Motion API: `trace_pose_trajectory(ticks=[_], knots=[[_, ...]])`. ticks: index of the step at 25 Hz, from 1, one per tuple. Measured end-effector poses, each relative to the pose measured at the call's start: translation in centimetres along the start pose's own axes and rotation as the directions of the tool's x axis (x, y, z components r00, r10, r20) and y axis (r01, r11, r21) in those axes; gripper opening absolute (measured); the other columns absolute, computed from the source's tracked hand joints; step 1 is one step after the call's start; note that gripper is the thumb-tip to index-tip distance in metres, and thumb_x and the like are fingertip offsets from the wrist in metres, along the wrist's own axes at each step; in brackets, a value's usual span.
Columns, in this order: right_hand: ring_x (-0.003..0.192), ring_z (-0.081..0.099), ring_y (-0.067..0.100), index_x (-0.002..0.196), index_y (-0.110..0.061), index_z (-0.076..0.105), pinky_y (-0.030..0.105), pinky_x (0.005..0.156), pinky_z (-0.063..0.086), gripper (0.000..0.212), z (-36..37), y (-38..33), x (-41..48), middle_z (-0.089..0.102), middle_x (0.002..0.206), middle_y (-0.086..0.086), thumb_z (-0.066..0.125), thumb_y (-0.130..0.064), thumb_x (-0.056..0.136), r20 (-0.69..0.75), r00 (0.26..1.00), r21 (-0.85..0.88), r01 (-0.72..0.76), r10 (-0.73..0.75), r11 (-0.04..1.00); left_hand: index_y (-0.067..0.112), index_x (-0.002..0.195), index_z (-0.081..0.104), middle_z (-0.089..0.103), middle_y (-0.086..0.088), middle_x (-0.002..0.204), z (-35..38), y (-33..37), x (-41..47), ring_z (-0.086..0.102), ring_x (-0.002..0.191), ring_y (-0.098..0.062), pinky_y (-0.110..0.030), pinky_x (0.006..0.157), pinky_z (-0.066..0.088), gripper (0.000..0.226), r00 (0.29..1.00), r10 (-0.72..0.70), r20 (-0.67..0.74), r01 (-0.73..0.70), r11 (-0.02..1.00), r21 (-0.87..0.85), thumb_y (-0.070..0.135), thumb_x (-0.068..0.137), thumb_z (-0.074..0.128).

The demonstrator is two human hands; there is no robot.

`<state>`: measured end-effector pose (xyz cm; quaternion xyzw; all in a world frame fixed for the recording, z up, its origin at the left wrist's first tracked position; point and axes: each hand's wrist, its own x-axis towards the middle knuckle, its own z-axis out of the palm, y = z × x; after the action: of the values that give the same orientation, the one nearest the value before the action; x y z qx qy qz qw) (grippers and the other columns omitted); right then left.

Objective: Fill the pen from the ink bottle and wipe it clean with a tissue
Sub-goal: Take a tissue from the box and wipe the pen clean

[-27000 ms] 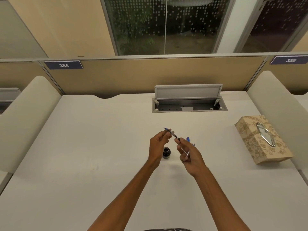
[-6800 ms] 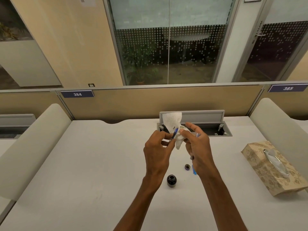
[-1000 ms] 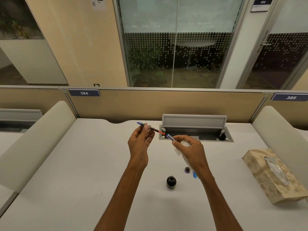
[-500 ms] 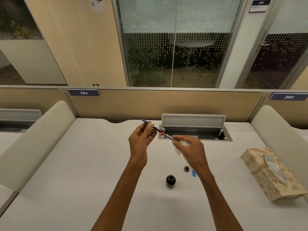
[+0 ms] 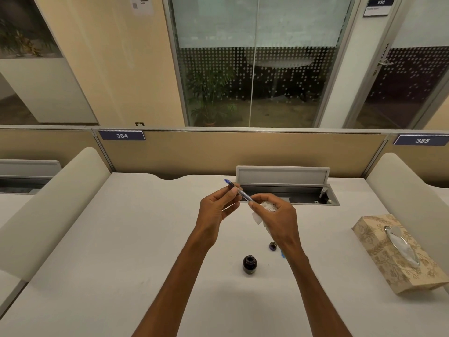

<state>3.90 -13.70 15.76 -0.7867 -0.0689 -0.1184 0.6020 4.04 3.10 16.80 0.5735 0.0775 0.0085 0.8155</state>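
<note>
White desk with tan partition, glass wall and beige wall behind

Two hands: left hand, right hand, both above the desk. One pen between them. One crumpled tissue in the right hand. One open ink bottle on the desk, one cap just right of it. One tissue box well right of the bottle. Two number plates, 384 and 385.
</note>
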Motion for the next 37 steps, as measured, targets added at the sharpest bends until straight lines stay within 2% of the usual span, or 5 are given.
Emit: trace_pose_trajectory(ticks=[9, 16, 24, 35, 37], knots=[[0.079, 0.064, 0.007, 0.097, -0.023, 0.070, 0.006, 0.067, 0.050, 0.007, 0.6, -0.4, -0.4, 0.068, 0.087, -0.011, 0.068, -0.022, 0.090, 0.009, 1.000, 0.021, 0.000, 0.000, 1.000, 0.018, 0.099, 0.078, 0.079, 0.002, 0.093, 0.8, -0.1, 0.0, 0.075, 0.093, -0.020, -0.028, 0.085, 0.060, 0.027, 0.995, 0.087, -0.046, -0.084, 0.993, 0.077, 0.036, 0.083, 0.065], [0.067, 0.073, 0.014, 0.103, -0.022, 0.065, 0.018, 0.061, 0.054, 0.032, 0.6, -0.7, -0.2, 0.076, 0.084, -0.002, 0.035, -0.032, 0.105, 0.487, 0.803, 0.328, -0.531, 0.342, 0.781, 0.016, 0.095, 0.078, 0.078, -0.002, 0.094, 0.7, 0.2, 0.2, 0.075, 0.091, -0.020, -0.028, 0.088, 0.059, 0.023, 0.998, 0.068, -0.002, -0.067, 0.993, 0.094, 0.025, 0.098, 0.057], [0.075, 0.062, 0.009, 0.098, -0.020, 0.071, 0.018, 0.067, 0.053, 0.030, 1.3, 0.6, -1.2, 0.068, 0.086, -0.012, 0.077, -0.043, 0.079, 0.039, 0.999, -0.244, 0.037, -0.028, 0.969, 0.019, 0.088, 0.080, 0.080, 0.002, 0.089, 0.6, -0.4, 0.2, 0.075, 0.086, -0.015, -0.024, 0.083, 0.060, 0.017, 0.991, 0.074, -0.109, -0.065, 0.994, 0.090, 0.026, 0.093, 0.065], [0.073, 0.061, 0.012, 0.101, -0.014, 0.066, 0.019, 0.066, 0.053, 0.031, 2.2, -0.1, -1.4, 0.063, 0.085, -0.009, 0.075, -0.038, 0.083, -0.006, 1.000, -0.268, 0.000, -0.002, 0.963, 0.019, 0.090, 0.079, 0.079, 0.001, 0.091, 0.8, -0.7, 0.2, 0.074, 0.088, -0.018, -0.023, 0.085, 0.059, 0.016, 0.993, 0.063, -0.099, -0.051, 0.991, 0.121, 0.027, 0.092, 0.065], [0.077, 0.068, 0.022, 0.100, -0.009, 0.070, 0.019, 0.066, 0.055, 0.026, 2.4, 0.1, -1.1, 0.071, 0.086, -0.001, 0.069, -0.032, 0.089, 0.094, 0.984, 0.032, -0.158, 0.154, 0.987, 0.016, 0.094, 0.079, 0.078, -0.002, 0.094, 0.9, -0.7, 0.3, 0.073, 0.090, -0.019, -0.026, 0.088, 0.059, 0.019, 0.995, 0.056, -0.088, -0.046, 0.992, 0.121, 0.028, 0.093, 0.065]])
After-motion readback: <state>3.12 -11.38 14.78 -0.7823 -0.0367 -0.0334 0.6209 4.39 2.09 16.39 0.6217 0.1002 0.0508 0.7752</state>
